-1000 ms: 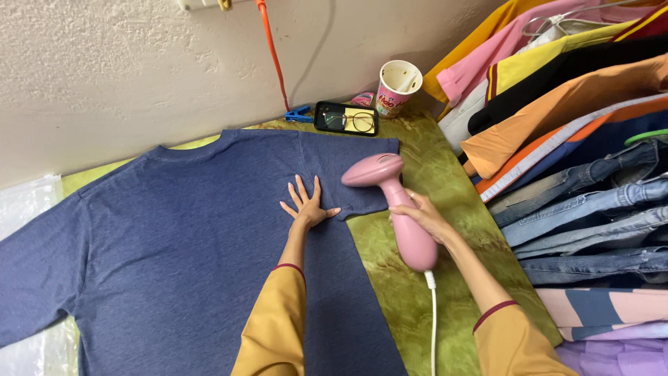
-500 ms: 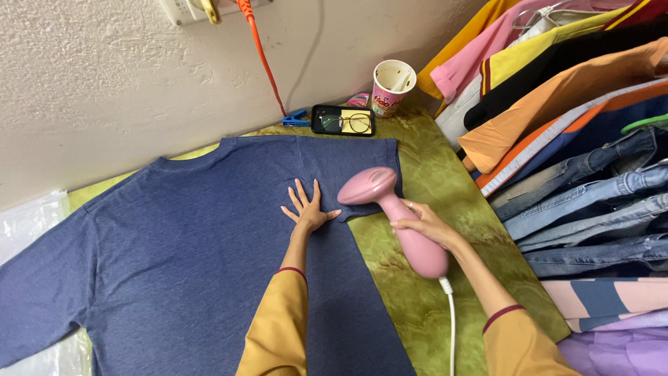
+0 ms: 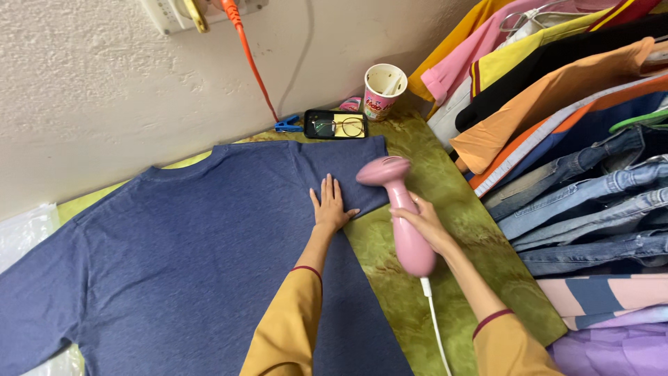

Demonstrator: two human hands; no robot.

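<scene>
Steamer point(image 3: 400, 209), pink smooth plastic, handheld, gripped round its handle by right hand point(image 3: 426, 224); rounded head sits over the sleeve edge of a blue heathered knit shirt point(image 3: 188, 244), just right of left hand point(image 3: 330, 207). Left hand lies open, palm flat, fingers spread on the fabric. Shirt spread flat on a table point(image 3: 445, 174) with mottled green cover. White cord point(image 3: 437, 327) trails from the handle. Eyeglasses point(image 3: 335, 125) and paper cup point(image 3: 383, 89) near the wall.
</scene>
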